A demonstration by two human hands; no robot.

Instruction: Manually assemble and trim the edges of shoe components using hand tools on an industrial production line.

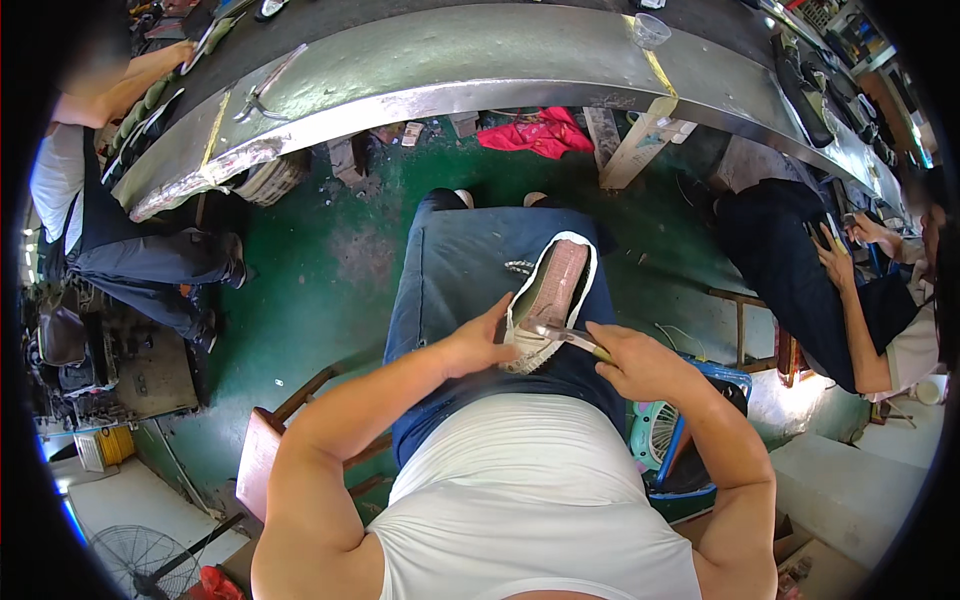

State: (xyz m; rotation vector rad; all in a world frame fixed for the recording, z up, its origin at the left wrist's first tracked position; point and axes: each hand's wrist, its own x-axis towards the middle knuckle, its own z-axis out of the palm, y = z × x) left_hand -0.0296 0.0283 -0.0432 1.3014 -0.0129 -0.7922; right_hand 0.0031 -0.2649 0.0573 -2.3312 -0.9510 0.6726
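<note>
On my lap, over a dark blue apron (450,262), lies a partly made shoe (556,285), underside up. Its insole is pinkish tan, with a white edge folded round it and a pale, gathered end toward my body. A short braided strap (518,267) sticks out at its left side. My left hand (481,340) grips the shoe's left side near the gathered end, thumb apart from the fingers. My right hand (638,358) is closed round the handle of a hammer (560,332), whose metal head rests on or just over the shoe's near end.
A long metal-edged bench (450,75) curves across the far side, bearing a hand tool (264,92) and a clear cup (651,31). Co-workers sit left and right. A red cloth (540,133) lies beneath the bench. A teal fan (655,432) stands by my right side.
</note>
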